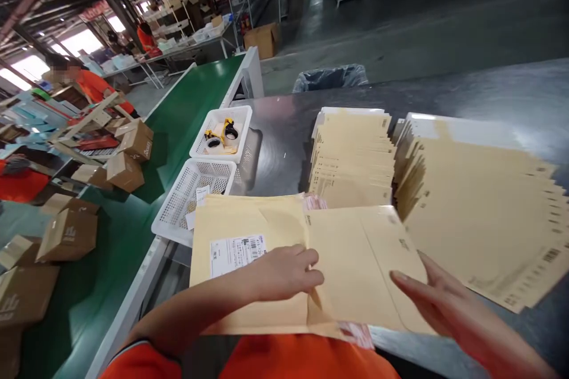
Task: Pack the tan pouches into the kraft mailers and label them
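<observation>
Spanning left fingers (312,257) and right fingers (409,284) lies a tan mailer (349,266).

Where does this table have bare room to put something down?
Bare tabletop shows between the white baskets and left envelope stack, and behind the right stack. The front is crowded: left hand, right hand and the envelopes they hold.

Grn conveyor (113,257) w/ brn ctns (71,234) at L, wht basket (244,131) w/ tape dispensers (229,128) alongside.

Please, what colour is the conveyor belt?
Green; the conveyor belt shows best in the head view.
</observation>
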The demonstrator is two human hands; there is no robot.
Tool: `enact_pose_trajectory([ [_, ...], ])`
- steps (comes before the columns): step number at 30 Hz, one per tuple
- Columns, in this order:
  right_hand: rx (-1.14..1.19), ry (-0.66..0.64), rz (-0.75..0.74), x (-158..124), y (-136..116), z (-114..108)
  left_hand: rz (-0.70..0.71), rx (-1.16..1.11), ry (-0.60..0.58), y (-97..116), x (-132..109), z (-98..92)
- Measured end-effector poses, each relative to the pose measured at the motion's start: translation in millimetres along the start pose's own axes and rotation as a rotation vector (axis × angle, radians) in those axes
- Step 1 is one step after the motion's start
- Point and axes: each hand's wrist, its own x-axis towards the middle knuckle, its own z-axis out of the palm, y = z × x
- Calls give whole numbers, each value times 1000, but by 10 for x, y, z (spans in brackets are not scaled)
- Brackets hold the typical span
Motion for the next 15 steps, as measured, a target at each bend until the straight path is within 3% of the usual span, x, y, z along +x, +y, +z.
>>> enact_pose_trajectory([
  [6,142,-211,200,55,-162,118,-46,-56,-51,7,64,-187],
  [11,102,-129,104,20,-290,67,-141,-120,-24,61,5,-178],
  [15,50,-134,30,-7,-319,215,-85,-76,-24,140,37,-231],
])
